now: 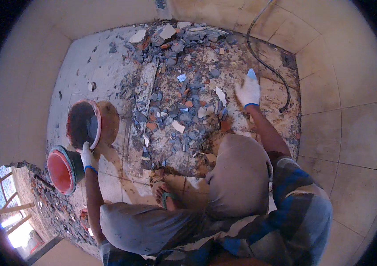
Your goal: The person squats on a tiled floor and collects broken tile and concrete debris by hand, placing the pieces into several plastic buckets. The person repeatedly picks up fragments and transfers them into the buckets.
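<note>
My left hand (87,158), in a white glove with a blue cuff, grips the near rim of a reddish bucket (96,129). The bucket is tilted, with its dark grey inside showing. Over on the right, my white-gloved right hand (247,91) is low over the dirty floor, beside the rubble. A pale bluish, pointed piece (251,74) sticks out from its fingers; its kind is unclear. Broken tile, grey mortar and brick bits make up the rubble pile (188,115) between my hands.
A red bucket with a green one (62,170) stands at left. Larger slabs (167,32) lie against the far wall. A dark hose (270,66) runs down the right side. Tiled walls (321,97) enclose the floor. More debris (58,213) lies beyond a broken wall edge, lower left.
</note>
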Available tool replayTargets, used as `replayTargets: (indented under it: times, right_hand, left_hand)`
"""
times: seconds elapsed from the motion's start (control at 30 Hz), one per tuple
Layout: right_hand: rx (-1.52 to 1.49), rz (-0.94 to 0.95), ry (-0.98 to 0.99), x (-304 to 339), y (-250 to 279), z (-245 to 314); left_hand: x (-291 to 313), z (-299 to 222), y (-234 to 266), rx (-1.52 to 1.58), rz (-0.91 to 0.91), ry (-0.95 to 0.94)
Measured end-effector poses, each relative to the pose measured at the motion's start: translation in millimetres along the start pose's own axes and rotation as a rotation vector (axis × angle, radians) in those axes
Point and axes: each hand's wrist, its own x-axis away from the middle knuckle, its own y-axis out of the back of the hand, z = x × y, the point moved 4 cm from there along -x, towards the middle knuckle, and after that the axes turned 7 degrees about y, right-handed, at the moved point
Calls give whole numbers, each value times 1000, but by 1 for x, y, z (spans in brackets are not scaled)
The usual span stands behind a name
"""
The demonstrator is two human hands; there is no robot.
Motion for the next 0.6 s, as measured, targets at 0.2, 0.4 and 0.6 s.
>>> replayTargets:
  times: [0.2,0.4,0.6]
  right_hand:
    - [-96,513,-412,63,-24,-89]
    - [-262,422,-42,39,-41,-85]
    - [-171,437,-263,-94,-66,-89]
  left_hand:
    - [9,-2,-2,5,54,-47]
    - [20,-6,0,-50,-41,9]
    - [35,-9,-5,-51,-102,-29]
